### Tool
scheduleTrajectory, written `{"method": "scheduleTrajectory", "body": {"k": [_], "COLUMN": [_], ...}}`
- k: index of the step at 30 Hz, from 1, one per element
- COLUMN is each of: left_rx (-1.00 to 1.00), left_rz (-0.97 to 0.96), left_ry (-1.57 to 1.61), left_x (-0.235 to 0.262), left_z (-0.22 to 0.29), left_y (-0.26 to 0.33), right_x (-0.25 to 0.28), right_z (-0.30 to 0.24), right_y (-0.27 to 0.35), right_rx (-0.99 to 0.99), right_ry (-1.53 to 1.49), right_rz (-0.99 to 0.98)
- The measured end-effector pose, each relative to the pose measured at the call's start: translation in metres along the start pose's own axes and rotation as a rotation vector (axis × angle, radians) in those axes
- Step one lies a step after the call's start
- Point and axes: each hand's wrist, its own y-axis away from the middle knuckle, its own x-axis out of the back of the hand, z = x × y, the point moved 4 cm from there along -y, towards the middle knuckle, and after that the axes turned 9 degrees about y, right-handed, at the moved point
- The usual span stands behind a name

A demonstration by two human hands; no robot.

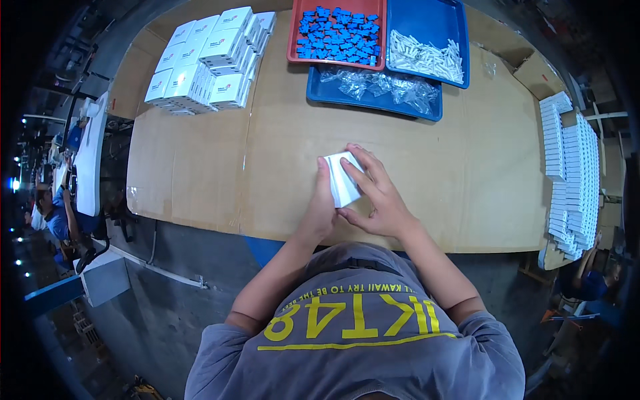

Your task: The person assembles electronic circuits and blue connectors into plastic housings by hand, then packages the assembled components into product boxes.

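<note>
The left hand (323, 200) wraps the near-left side of a small white box (344, 183), its fingertips pressed along that edge; its palm is hidden. The right hand (380, 197) arches over the same box from the other side, thumb at the near end, one finger across the upper face and others at the far end, so it appears to pinch it lengthwise. The box lies between the two hands, touching both, neither clearly nearer; its long axis points mostly away from the body, the far end leaning slightly toward the left hand

Beyond the hands, the cardboard-covered surface (287, 167) stretches forward. Straight ahead sits a blue tray (373, 111) of clear plastic bags (380, 87), then a red tray (291, 40) of blue pieces (339, 33) and another blue tray (427, 13) of white sticks (427, 57). Stacked white cartons (193, 60) stand ahead-left of the left hand; rows of white packs (572, 173) stand well right of the right hand
</note>
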Motion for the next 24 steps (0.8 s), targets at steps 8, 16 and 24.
{"method": "scheduleTrajectory", "body": {"k": [8,16,24], "left_rx": [0.214,0.201,0.279], "left_rz": [-0.014,-0.027,-0.059], "left_ry": [0.149,0.100,0.082], "left_x": [-0.026,-0.025,-0.021], "left_z": [-0.010,-0.013,-0.014], "left_y": [0.011,0.011,0.007], "right_x": [0.004,-0.003,-0.017], "right_z": [0.017,0.021,0.030], "right_y": [-0.002,0.006,0.018], "right_rx": [0.198,0.285,0.208], "right_ry": [-0.048,-0.053,-0.135], "right_rz": [0.062,0.193,0.223]}}
